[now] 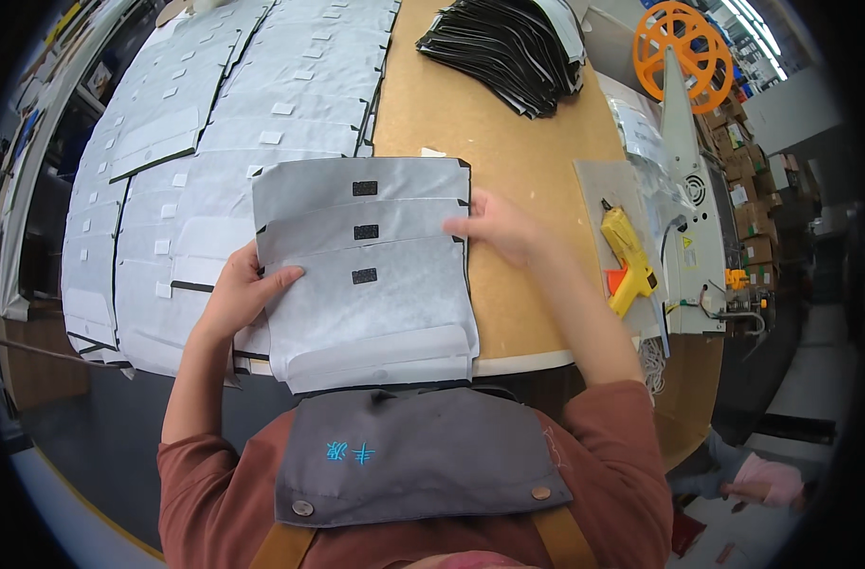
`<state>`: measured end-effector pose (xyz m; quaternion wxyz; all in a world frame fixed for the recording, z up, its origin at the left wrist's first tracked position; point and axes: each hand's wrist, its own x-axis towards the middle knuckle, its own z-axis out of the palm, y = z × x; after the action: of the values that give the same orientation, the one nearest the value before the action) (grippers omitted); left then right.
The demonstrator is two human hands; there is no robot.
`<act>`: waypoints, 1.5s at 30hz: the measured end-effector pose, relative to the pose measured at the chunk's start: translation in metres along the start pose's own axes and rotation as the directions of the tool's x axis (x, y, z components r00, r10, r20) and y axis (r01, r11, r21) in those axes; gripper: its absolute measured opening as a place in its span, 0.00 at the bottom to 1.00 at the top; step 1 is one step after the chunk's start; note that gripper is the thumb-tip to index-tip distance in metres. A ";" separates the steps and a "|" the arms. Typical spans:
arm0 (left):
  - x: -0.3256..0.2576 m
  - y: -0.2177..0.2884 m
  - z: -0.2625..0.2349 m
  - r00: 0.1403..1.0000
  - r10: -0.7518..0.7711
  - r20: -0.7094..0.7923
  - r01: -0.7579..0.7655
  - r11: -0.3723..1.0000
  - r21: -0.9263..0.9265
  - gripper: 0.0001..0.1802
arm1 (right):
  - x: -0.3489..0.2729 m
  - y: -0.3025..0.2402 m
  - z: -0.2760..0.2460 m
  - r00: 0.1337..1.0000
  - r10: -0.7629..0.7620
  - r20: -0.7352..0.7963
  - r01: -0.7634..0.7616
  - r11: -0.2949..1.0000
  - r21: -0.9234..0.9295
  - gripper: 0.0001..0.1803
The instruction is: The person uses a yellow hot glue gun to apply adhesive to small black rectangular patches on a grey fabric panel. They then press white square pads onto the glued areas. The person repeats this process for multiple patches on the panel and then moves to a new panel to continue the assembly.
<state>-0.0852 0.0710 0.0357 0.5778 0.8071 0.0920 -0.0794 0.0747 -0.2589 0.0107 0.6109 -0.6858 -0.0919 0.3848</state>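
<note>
A pale grey fabric panel [375, 308] with dark edging is held up in front of me, over the table's near edge. Three small black patches [366, 231], which look like hook-and-loop pieces, run down its middle. Along its lower end lies a whitish translucent strip [385, 353]. My left hand [241, 292] grips the panel's left edge, thumb on the front face and fingers behind. At the upper right edge, my right hand [500, 226] pinches the panel with its thumb in front; its other fingers are partly hidden behind.
Overlapping rows of similar panels [148, 213] with small white patches cover the table's left side. A fanned pile of black-edged pieces [508, 57] lies at the far side. On the right are a yellow glue gun [627, 256], a white machine [690, 251] and an orange reel [683, 57].
</note>
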 end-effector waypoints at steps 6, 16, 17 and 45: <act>0.043 0.043 0.028 0.998 0.048 0.047 -0.051 0.997 0.063 0.24 | -0.045 0.000 -0.020 0.911 -0.270 -0.311 0.282 0.959 -0.008 0.19; 0.123 0.029 0.085 0.846 0.515 -0.139 -0.373 0.758 0.536 0.30 | -0.042 -0.007 -0.057 0.612 -0.604 -0.511 -0.323 0.399 -0.858 0.23; 0.126 0.029 0.085 0.858 0.505 -0.091 -0.379 0.743 0.551 0.28 | -0.043 -0.007 -0.053 0.540 -0.730 -0.419 -0.369 0.243 -0.897 0.23; 0.169 0.049 0.074 0.944 0.303 0.134 -0.317 0.710 0.629 0.14 | -0.005 -0.017 -0.109 0.942 -0.115 -0.314 -0.146 0.705 -0.694 0.13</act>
<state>0.0894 -0.0045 0.0174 0.2726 0.9584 -0.0835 -0.0166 0.1471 -0.3410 0.0235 0.3036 -0.9230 -0.1217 0.2028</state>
